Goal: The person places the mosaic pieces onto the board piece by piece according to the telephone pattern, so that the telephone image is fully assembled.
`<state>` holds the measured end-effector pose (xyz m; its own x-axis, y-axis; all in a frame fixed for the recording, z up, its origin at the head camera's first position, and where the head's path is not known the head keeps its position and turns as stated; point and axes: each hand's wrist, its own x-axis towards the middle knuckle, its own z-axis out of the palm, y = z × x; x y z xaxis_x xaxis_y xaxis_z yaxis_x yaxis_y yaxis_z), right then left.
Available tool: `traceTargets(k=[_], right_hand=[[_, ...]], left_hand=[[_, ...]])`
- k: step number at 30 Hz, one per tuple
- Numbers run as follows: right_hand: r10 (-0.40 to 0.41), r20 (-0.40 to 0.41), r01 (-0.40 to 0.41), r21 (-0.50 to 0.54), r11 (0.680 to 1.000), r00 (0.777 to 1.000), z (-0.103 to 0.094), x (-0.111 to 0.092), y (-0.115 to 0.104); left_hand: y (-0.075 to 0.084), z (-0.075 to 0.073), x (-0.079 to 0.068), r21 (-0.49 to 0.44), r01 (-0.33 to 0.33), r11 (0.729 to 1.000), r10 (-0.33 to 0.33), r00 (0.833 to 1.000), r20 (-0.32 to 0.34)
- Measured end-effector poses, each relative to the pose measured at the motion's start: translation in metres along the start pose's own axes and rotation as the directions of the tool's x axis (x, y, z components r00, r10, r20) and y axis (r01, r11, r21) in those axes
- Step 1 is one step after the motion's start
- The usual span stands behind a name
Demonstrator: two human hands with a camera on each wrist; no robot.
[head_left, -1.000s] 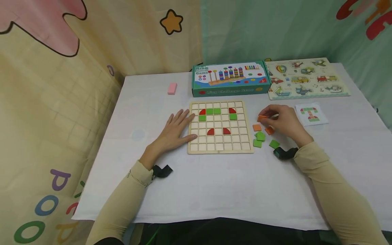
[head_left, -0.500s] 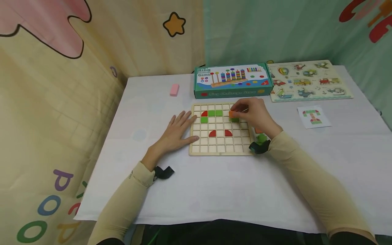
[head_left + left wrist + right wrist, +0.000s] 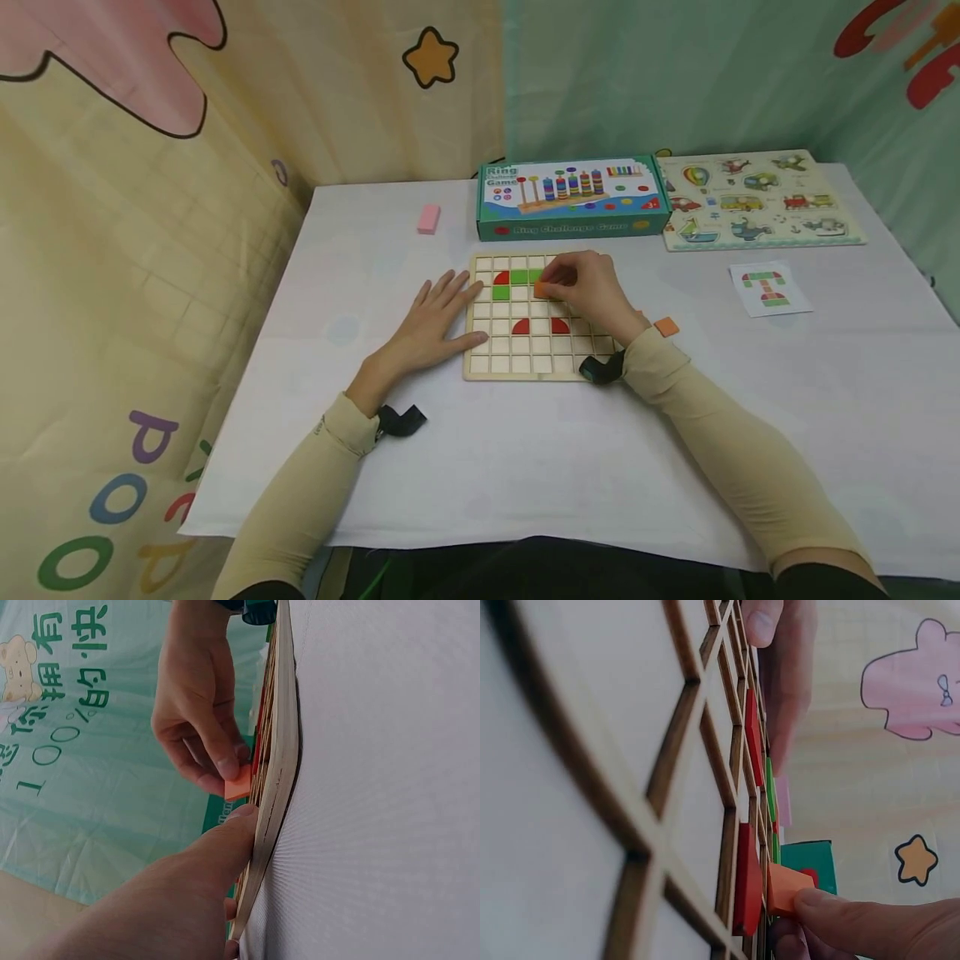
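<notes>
A wooden grid board [image 3: 499, 365] lies on the white table. My left hand [image 3: 431, 329] rests with spread fingers at its left edge, thumb and fingertips touching the rim. Over the upper middle of the grid, my right hand [image 3: 588, 287] pinches an orange square tile [image 3: 540, 290] between thumb and fingers. The right wrist view shows that orange tile [image 3: 787, 889] tilted, just beyond a red quarter-round tile [image 3: 748, 879]. Green square tiles [image 3: 518, 276] and red quarter-round tiles [image 3: 521, 327] sit in several cells. My right hand hides the board's upper right part.
Another orange tile [image 3: 667, 327] lies right of the board, beside my sleeve; other loose tiles there are mostly hidden. A pattern card [image 3: 770, 288] lies farther right. Behind are a Ring Challenge Game box [image 3: 573, 200], a picture puzzle board [image 3: 806, 225] and a pink block [image 3: 428, 219].
My right hand has carried the orange tile from the loose tiles on the right, leftward over the board to its upper middle. The left hand has stayed at the board's edge.
</notes>
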<state>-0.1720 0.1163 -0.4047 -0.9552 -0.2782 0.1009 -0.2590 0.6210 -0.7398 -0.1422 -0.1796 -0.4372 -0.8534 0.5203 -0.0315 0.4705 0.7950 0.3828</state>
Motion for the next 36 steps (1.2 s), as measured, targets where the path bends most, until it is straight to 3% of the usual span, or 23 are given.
traceTargets(k=[6,18,22,27,31,36], right_hand=[[-0.046,-0.014,0.046,-0.028,0.999,0.999,0.004,0.001,0.002],[-0.041,-0.001,0.04,-0.086,0.995,0.999,0.01,-0.005,-0.003],[-0.067,0.021,0.069,-0.188,0.98,0.998,0.008,-0.008,-0.008],[-0.118,0.072,0.135,-0.319,0.938,0.99,0.005,-0.011,-0.016],[-0.131,0.094,0.156,-0.353,0.922,0.987,0.006,-0.012,-0.021],[-0.108,0.122,0.144,-0.346,0.927,0.987,0.004,-0.014,-0.022]], left_hand=[[0.001,-0.003,0.001,0.0,0.004,1.0,-0.004,1.0,0.008],[0.001,0.0,-0.002,-0.005,0.011,1.0,-0.011,1.0,0.009],[0.002,-0.001,-0.002,-0.006,0.003,1.0,-0.003,1.0,0.001],[0.001,-0.001,-0.001,-0.005,-0.003,1.0,0.003,1.0,-0.002],[0.001,-0.001,0.0,-0.004,0.0,1.0,0.0,1.0,-0.004],[0.001,-0.002,0.0,-0.006,0.016,1.0,-0.015,1.0,0.01]])
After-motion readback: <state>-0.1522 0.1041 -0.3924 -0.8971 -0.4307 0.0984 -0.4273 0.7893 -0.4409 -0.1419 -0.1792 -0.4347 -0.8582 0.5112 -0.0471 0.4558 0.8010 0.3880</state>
